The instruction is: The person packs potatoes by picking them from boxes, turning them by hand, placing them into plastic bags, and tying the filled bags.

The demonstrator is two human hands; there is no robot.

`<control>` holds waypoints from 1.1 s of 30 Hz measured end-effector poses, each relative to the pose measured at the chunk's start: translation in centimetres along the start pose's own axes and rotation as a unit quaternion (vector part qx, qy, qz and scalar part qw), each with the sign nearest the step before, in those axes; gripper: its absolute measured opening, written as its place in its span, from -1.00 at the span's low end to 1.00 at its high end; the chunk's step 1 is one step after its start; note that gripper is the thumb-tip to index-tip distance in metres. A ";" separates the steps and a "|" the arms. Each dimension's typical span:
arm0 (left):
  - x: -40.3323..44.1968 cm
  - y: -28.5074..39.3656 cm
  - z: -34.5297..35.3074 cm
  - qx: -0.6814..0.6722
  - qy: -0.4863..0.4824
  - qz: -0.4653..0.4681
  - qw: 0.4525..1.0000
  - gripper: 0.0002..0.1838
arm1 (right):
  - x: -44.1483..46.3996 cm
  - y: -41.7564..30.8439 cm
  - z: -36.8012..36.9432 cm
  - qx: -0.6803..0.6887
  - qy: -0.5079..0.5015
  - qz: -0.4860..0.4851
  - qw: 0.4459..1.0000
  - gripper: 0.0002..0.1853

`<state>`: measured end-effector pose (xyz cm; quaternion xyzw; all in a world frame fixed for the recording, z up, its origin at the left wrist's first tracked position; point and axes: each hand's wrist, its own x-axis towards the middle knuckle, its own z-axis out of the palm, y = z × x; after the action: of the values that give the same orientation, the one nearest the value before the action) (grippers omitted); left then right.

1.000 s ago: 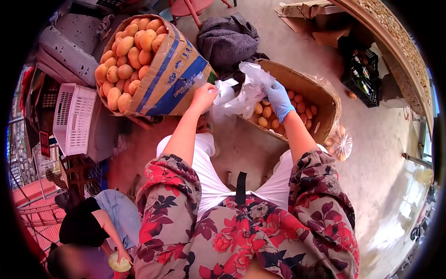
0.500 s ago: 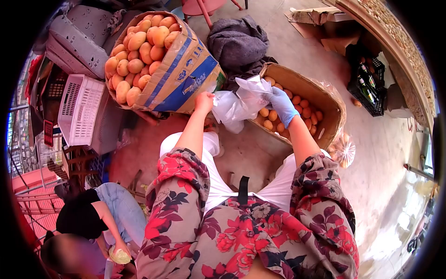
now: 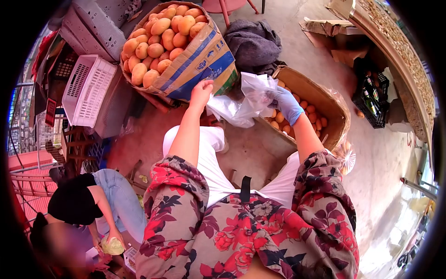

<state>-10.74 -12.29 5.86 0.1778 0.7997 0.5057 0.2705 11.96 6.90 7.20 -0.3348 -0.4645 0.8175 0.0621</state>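
My bare left hand is closed at the left edge of a thin whitish plastic bag, in front of a tall cardboard box heaped with orange fruit. The gloved right hand, in a blue glove, is closed on the bag's right side. It is above the near left part of a lower cardboard box with more orange fruit inside. The bag hangs crumpled between my hands.
A dark cloth bundle lies behind the boxes. At the left is a white plastic crate. A black crate with bottles stands at the right. At lower left a person holds a pale round thing.
The view has shifted, so the boxes appear lower and further right. The bag between my hands has been spread and its lower part has changed shape. The co-worker's hands have moved slightly.
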 end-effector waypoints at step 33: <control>-18.2 6.9 -2.1 -0.200 -0.318 0.088 0.923 -0.80 | -17.7 1.7 5.9 -0.248 -0.140 -0.169 0.944 -0.60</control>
<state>2.42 -20.97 17.39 0.3411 0.5350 0.5934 0.4953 22.31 -5.60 16.53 -0.1383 -0.7062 0.6926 0.0486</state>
